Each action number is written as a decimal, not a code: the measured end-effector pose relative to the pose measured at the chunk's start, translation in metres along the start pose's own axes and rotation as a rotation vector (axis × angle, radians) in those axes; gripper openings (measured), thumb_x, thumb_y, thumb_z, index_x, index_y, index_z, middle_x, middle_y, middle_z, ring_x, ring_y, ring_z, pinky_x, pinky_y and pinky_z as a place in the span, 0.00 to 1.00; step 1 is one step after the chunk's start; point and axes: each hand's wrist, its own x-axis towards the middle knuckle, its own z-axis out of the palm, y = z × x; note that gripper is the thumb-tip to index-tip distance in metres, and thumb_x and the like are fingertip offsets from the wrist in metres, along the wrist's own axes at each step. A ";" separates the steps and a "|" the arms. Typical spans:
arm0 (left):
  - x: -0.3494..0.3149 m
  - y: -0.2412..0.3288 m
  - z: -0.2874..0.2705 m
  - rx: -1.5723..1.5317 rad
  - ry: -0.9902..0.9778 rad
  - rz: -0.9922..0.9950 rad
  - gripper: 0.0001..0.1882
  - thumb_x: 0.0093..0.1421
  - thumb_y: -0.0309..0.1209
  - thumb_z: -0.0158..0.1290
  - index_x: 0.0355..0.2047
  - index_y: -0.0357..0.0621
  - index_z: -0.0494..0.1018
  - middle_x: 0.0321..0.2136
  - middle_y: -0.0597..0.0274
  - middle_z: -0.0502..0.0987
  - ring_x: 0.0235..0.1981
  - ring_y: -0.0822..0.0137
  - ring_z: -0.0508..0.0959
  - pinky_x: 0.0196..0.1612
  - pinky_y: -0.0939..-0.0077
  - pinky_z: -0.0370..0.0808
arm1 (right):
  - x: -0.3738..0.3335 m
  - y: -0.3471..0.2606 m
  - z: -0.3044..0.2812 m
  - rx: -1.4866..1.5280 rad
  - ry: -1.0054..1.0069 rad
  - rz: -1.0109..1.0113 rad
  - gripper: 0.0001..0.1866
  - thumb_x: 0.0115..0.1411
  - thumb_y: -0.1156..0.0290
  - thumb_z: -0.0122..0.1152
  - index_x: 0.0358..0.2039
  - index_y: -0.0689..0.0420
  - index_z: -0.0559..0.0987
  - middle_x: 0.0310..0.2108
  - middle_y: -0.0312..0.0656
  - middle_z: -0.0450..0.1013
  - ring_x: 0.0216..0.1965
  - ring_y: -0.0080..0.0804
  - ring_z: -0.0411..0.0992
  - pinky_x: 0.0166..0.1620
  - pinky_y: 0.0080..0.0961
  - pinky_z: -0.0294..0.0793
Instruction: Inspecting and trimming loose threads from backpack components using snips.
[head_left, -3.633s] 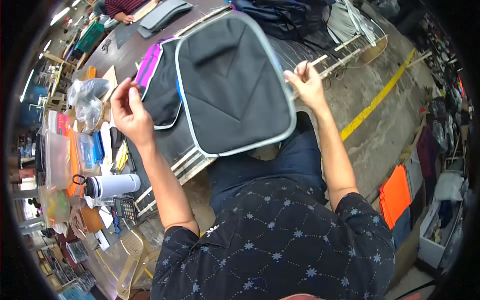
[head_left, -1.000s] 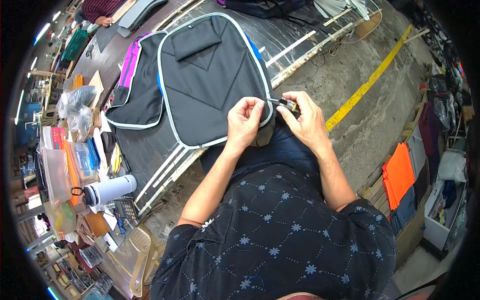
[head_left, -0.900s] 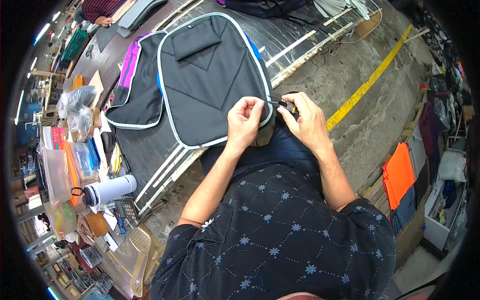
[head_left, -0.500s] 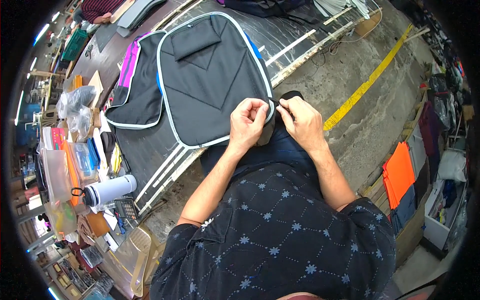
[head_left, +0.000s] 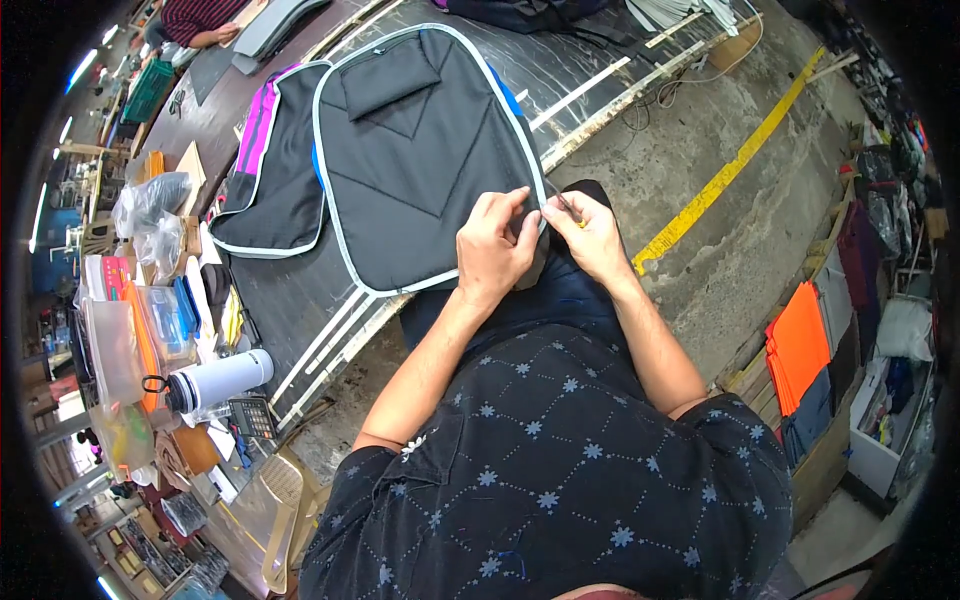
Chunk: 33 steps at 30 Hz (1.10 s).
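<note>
A black backpack panel [head_left: 400,210] with pale grey edge binding and a small padded pillow piece [head_left: 391,78] at its far end lies on the dark table. My left hand [head_left: 494,245] rests at its near right corner, fingers curled toward the thumb; whatever is between them is too small to make out. Just right of the binding, my right hand [head_left: 588,238] is closed around a small thin dark tool [head_left: 562,200] with a bit of yellow showing. Its tip points toward the panel's edge, and most of it is hidden in the palm.
Left of the panel lies a black and purple bag piece [head_left: 275,170]. A white bottle [head_left: 222,380], a calculator [head_left: 252,417] and plastic containers crowd the left side. Orange sheets [head_left: 798,345] stand at right, beyond a yellow floor line [head_left: 730,165]. Another person's hand [head_left: 226,35] is at far left.
My right hand has shifted slightly left and turned, bringing the yellow part of its tool into sight. My left hand's fingers have moved a little upward at the panel's edge.
</note>
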 end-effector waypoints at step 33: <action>0.002 -0.011 0.012 0.007 -0.009 -0.055 0.02 0.63 0.22 0.65 0.33 0.37 0.82 0.25 0.65 0.75 0.22 0.75 0.74 0.28 0.76 0.72 | -0.033 -0.053 -0.003 -0.769 0.175 -0.502 0.17 0.60 0.72 0.77 0.49 0.57 0.85 0.43 0.47 0.84 0.40 0.48 0.85 0.43 0.37 0.84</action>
